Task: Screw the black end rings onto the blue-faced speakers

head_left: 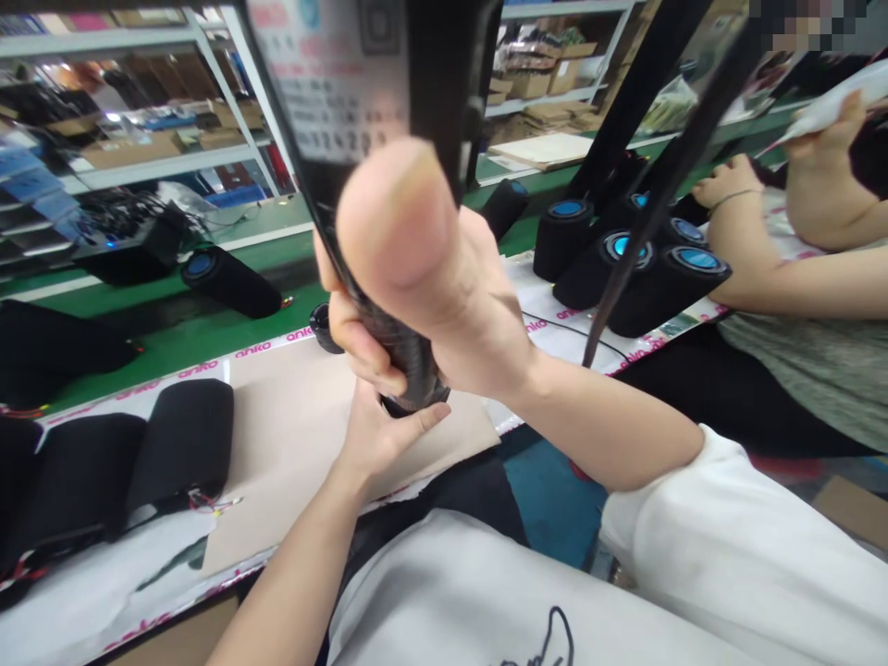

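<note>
A black power tool with a printed label (333, 83) rises close to the camera, blurred at the top. My right hand (430, 287) is wrapped round its body, thumb toward the camera. Lower down, my left hand (388, 425) holds the lower end of the same black object, its thumb across the front. Beneath both hands lies a beige cardboard sheet (284, 444). Just left of my right hand stands a small round black item (326, 328).
Black speaker bodies (184, 444) with loose wires lie at the left. Speakers with blue-ringed ends (628, 250) stand at the right beside a dark slanted strap or post (645, 222). A co-worker's arms (770, 231) are at the far right. Shelves (236, 102) line the back.
</note>
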Available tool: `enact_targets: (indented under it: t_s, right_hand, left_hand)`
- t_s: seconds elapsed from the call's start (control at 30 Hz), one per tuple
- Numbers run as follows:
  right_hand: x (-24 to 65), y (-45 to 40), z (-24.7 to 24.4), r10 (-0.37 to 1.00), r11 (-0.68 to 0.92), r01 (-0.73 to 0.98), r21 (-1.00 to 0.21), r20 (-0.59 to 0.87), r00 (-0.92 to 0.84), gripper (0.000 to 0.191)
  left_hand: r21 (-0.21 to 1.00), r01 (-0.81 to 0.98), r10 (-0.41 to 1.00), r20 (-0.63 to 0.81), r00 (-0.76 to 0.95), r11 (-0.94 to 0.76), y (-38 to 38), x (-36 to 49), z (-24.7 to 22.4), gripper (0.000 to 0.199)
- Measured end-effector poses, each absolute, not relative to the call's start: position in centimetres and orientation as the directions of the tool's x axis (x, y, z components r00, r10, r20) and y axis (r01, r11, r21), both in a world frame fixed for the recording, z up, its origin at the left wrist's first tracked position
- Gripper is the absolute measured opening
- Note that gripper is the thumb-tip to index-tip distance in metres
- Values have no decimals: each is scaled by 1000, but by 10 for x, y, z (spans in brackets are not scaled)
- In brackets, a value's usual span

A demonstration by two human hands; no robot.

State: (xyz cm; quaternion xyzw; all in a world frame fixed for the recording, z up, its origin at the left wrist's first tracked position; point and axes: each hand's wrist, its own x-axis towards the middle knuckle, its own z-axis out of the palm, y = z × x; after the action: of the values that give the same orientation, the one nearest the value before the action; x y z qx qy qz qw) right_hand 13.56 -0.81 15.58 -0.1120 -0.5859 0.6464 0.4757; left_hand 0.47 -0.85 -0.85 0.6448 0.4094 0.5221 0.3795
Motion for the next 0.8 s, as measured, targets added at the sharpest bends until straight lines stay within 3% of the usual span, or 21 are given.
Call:
enact_targets:
  t_s: [0.07, 0.2, 0.33, 0.43, 0.63, 0.8]
  right_hand:
    - [148, -4, 160, 753, 211, -511, -833, 472, -459, 57]
    - [179, 25, 149, 825, 521, -345, -781, 564, -32, 63]
    - [195, 68, 106, 802, 586, -209, -783, 522, 291, 69]
    - [199, 87, 79, 843, 529, -199, -825, 483, 236, 83]
    - [205, 88, 76, 897, 438, -217, -872, 408, 169, 82]
    - [206, 54, 119, 891, 351, -333, -875, 422, -169, 86]
  left_hand:
    - [915, 103, 920, 381, 93, -390, -8, 5, -12, 82]
    - [898, 85, 900, 422, 111, -432, -8, 5, -18, 97]
    - [882, 114, 888, 447, 103, -457, -8, 3, -22, 98]
    - [873, 120, 880, 463, 106, -474, -8, 2, -26, 100]
    - [859, 102, 863, 488, 128, -501, -6, 0, -26, 98]
    - [867, 120, 874, 473, 112, -484, -8, 2, -24, 98]
